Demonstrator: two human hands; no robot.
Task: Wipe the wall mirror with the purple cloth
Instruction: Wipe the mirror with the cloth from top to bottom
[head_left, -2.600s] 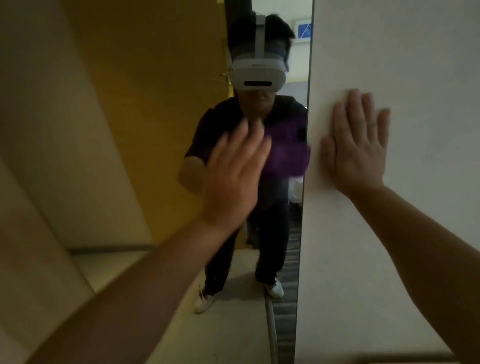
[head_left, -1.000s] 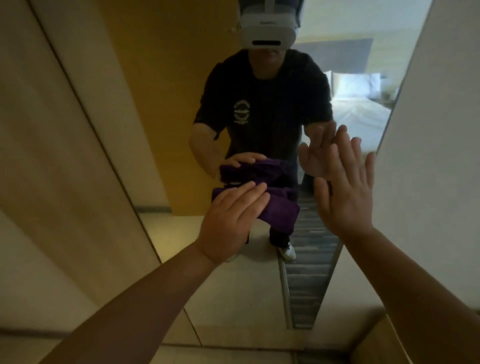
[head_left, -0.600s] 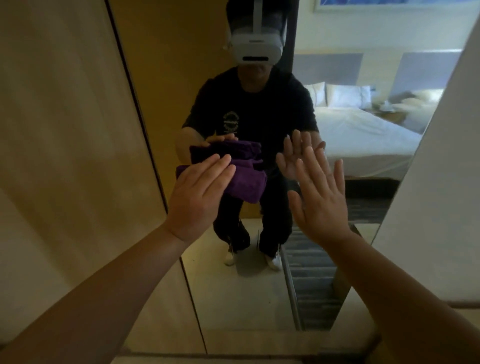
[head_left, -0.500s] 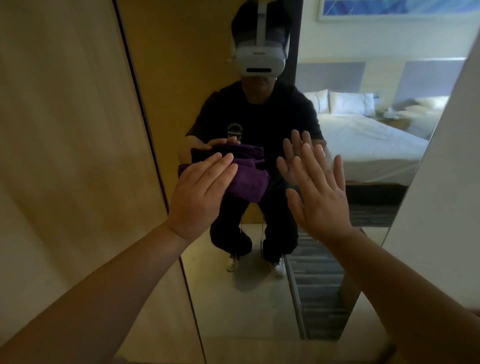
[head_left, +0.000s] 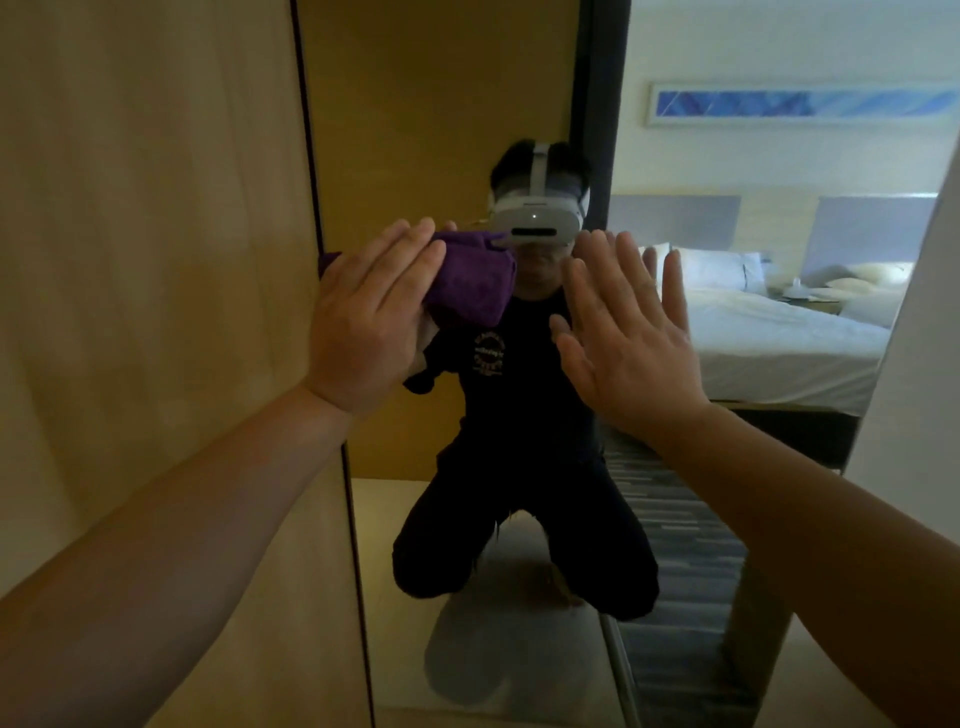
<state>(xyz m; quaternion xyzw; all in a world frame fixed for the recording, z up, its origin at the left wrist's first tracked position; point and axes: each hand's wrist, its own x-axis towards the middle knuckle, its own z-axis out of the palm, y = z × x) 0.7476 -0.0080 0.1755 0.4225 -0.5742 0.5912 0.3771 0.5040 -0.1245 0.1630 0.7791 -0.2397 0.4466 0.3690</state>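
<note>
The tall wall mirror (head_left: 753, 364) fills the middle and right of the head view and reflects a kneeling person with a headset and a bedroom. My left hand (head_left: 371, 317) presses the folded purple cloth (head_left: 472, 278) flat against the glass near the mirror's left edge, fingers stretched over it. Part of the cloth is hidden under my palm. My right hand (head_left: 626, 338) lies flat on the glass to the right of the cloth, fingers spread, holding nothing.
A light wooden panel (head_left: 145, 312) borders the mirror on the left behind a dark vertical edge (head_left: 322, 260). A white wall (head_left: 930, 364) borders it on the right. The mirror reaches down close to the floor.
My left hand has slid the cloth upward and a little left on the glass. My right hand rose with it and stays flat on the mirror. The view has tilted up.
</note>
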